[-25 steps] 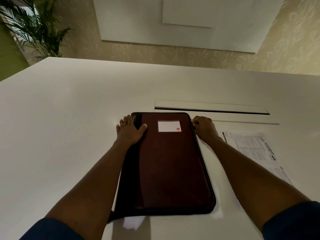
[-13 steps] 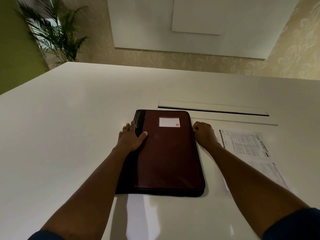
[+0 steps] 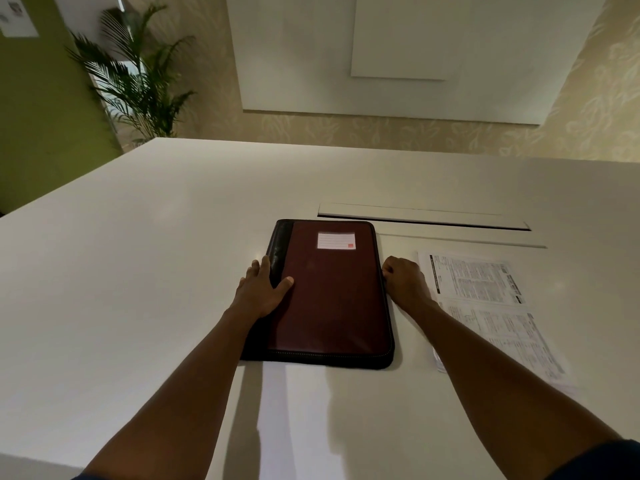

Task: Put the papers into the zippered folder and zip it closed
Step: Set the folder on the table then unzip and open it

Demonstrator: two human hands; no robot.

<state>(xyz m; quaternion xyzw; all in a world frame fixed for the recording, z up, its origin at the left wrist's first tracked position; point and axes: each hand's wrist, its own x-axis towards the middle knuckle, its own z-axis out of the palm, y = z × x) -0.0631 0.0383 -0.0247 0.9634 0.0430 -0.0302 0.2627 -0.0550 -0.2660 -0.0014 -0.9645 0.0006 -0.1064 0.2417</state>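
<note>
Two hands: both at the zippered folder (image 3: 332, 292), which lies closed on the surface (image 3: 138, 271).
Left hand (image 3: 261, 289): grip spread flat, thumb pressing the cover.
Right hand (image 3: 403, 277): grip curled at the folder's right edge, seemingly pinching the zipper; the pull is hidden.
Papers (image 3: 485, 306): outside, just right of the folder.
Risk: a hard tug could slide the folder or jam the zipper.

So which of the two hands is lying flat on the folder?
The left hand: fingers straight along the folder's dark left edge, thumb on its cover. The right hand is curled at the right edge instead.
</note>
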